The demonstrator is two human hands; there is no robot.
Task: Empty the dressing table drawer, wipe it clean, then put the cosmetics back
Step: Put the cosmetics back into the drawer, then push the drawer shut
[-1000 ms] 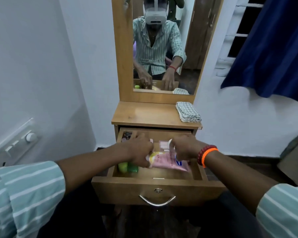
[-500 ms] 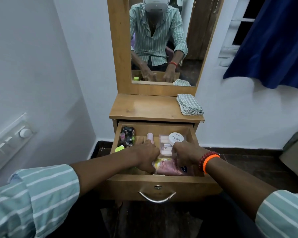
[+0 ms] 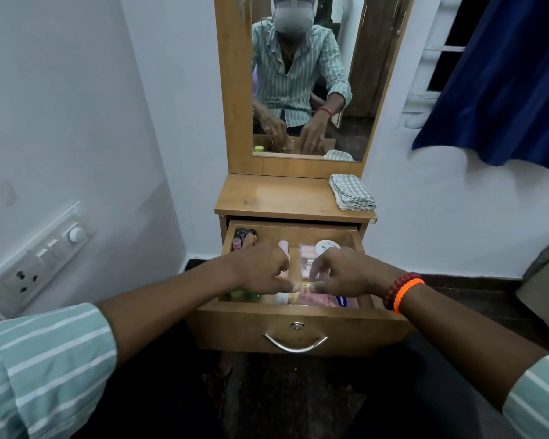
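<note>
Hands have slid from the back of the open wooden drawer (image 3: pixel 298 331) to its front: left hand (image 3: pixel 260 269) and right hand (image 3: pixel 343 272) now meet fingertip to fingertip, half curled, pinching the pink plastic sachet (image 3: pixel 314 299). Emptying has barely begun; the white round jar (image 3: pixel 327 245) and small dark bottles (image 3: pixel 244 237) sit untouched at the back. Drawer walls hem both wrists, yet the wooden surface (image 3: pixel 267 194) above lies mostly bare beside the folded checked cloth (image 3: pixel 351 191).
</note>
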